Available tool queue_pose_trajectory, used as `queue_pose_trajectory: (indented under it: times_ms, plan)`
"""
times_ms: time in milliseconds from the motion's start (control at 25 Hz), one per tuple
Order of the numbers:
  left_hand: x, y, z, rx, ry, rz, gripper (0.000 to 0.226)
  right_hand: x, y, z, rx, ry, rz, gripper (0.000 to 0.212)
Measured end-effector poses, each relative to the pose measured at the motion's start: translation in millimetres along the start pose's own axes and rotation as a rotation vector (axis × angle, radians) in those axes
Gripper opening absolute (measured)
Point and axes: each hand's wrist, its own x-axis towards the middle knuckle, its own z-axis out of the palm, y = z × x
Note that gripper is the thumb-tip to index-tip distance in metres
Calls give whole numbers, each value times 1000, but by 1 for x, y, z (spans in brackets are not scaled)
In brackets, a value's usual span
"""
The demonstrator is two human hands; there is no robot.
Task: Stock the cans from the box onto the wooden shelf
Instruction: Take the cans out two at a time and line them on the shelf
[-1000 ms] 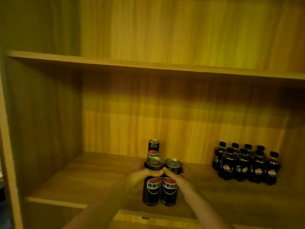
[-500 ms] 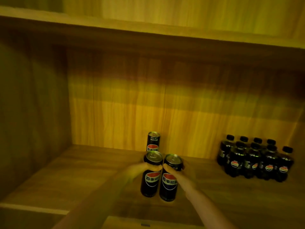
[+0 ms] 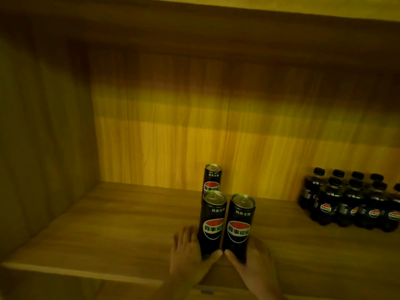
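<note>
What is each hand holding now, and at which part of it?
The left hand holds the left front can at its base; the right hand holds the right front can at its base. Both cans stand on the shelf.

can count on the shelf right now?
3. Back can near the rear wall; front-left can at the left hand; front-right can at the right hand. More could hide behind.
</note>
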Motion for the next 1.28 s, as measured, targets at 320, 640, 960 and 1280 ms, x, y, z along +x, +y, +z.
queue_pose_trajectory:
  times_ms: [320,640,960,1280]
  plan:
    - [53,0,1,235,21,-86,94,50,-8,21,-164,33,67,78]
    - [98,-4,6,208,-18,-79,94,88,-12,28,-131,-10,104,73]
    - [108,1,4,242,-64,-53,92,94,-11,31,-162,-2,118,75]
    - [47,-18,-13,164,46,-49,100,24,-6,-7,-118,19,-30,74]
